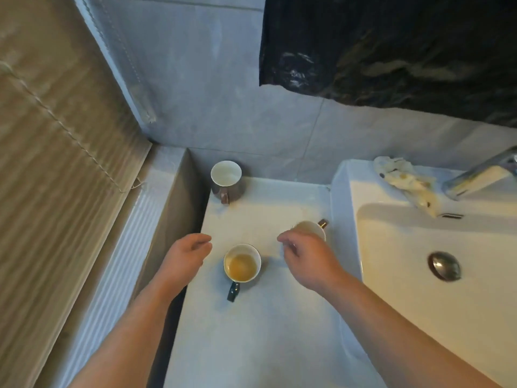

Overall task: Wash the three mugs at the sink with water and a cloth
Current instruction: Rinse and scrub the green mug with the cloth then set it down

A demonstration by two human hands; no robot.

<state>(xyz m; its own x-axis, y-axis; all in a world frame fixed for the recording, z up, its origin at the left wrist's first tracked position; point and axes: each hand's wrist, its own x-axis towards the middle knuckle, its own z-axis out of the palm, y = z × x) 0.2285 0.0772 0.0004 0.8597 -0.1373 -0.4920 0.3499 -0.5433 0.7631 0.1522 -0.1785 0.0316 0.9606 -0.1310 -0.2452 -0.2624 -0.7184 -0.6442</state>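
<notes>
Left hand (188, 254) loosely curled, empty. Right hand (306, 257) curled against sink-side mug (312, 228), hold unclear; its handle points far-right. Centre mug (242, 263) upright, handle toward person

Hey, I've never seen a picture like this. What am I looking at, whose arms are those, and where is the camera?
There is no machine here. A person wears one wide-angle camera on the head, looking forward and down, so the two bare arms come in from the bottom edge. The left hand hangs over the counter with loosely curled fingers and holds nothing. The right hand is in front of a mug with a brown handle, beside the sink; whether it touches that mug cannot be told. A dark-handled mug with brownish liquid in it stands between the hands. A third mug stands in the far corner by the wall. A crumpled cloth lies on the sink's rim next to the tap. No running water is visible.
</notes>
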